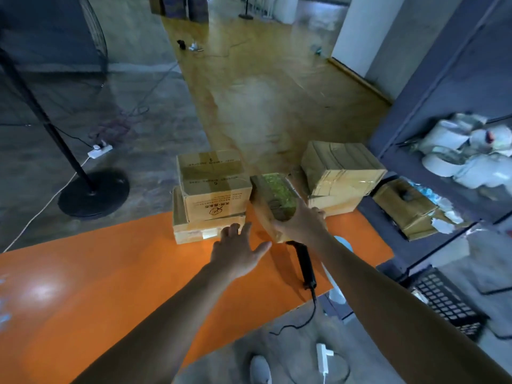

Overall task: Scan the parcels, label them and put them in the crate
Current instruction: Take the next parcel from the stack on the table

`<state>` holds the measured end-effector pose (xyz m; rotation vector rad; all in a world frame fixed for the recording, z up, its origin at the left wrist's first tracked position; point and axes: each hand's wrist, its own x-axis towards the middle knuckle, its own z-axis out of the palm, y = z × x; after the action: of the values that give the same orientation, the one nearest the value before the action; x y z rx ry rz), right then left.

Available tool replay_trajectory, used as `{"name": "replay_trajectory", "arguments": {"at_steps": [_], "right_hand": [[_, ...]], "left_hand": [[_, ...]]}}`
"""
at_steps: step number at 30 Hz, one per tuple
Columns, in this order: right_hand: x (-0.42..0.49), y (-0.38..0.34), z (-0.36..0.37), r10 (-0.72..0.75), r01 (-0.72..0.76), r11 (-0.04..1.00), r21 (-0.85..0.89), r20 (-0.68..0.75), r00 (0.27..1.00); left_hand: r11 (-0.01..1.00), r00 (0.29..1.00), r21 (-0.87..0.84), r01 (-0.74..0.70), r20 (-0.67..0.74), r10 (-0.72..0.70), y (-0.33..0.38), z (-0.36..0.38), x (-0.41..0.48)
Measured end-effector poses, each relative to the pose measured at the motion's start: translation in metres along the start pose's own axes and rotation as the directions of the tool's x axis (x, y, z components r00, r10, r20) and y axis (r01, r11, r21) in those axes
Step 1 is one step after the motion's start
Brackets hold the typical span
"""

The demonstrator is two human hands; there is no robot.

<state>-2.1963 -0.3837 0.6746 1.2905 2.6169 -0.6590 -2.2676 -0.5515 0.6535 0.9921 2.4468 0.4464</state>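
Cardboard box (213, 187) marked "6"; right hand (302, 223) grips parcel (273, 195).

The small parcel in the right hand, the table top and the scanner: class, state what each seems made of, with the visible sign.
Small parcel, gripped by the right hand: matt brown cardboard, judging by its dull tan sides; the green speckled top is too blurred to name. Table top: smooth, glossy orange, perhaps laminate or paint; it mirrors light. Scanner: probably matt black plastic.
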Motion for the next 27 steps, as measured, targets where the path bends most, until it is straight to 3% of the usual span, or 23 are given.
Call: {"name": "replay_trajectory", "arguments": {"at_steps": [3, 8, 14, 20, 27], "right_hand": [[-0.025, 0.007, -0.002, -0.024, 0.024, 1.0, -0.008, 0.002, 1.0], [-0.06, 0.027, 0.01, -0.032, 0.038, 0.998, -0.042, 0.136, 0.99], [-0.06, 0.047, 0.016, -0.152, 0.115, 0.984, 0.133, 0.314, 0.937], [-0.035, 0.05, 0.041, -0.344, 0.418, 0.896, -0.152, 0.361, 0.867], [-0.006, 0.051, 0.069, -0.437, 0.508, 0.857, -0.085, 0.402, 0.804]], "left_hand": [[0.997, 0.999, -0.074, -0.016, 0.043, 0.02, 0.0, 0.002, -0.007], [0.995, 0.998, -0.093, -0.024, 0.064, 0.03, 0.001, 0.01, -0.011], [0.994, 0.997, -0.106, 0.032, 0.066, -0.025, -0.001, 0.014, -0.009], [0.991, 0.988, -0.02, 0.134, 0.078, -0.132, -0.015, 0.028, -0.006], [0.942, 0.944, -0.09, 0.323, 0.095, -0.315, -0.047, 0.049, -0.013]]}}
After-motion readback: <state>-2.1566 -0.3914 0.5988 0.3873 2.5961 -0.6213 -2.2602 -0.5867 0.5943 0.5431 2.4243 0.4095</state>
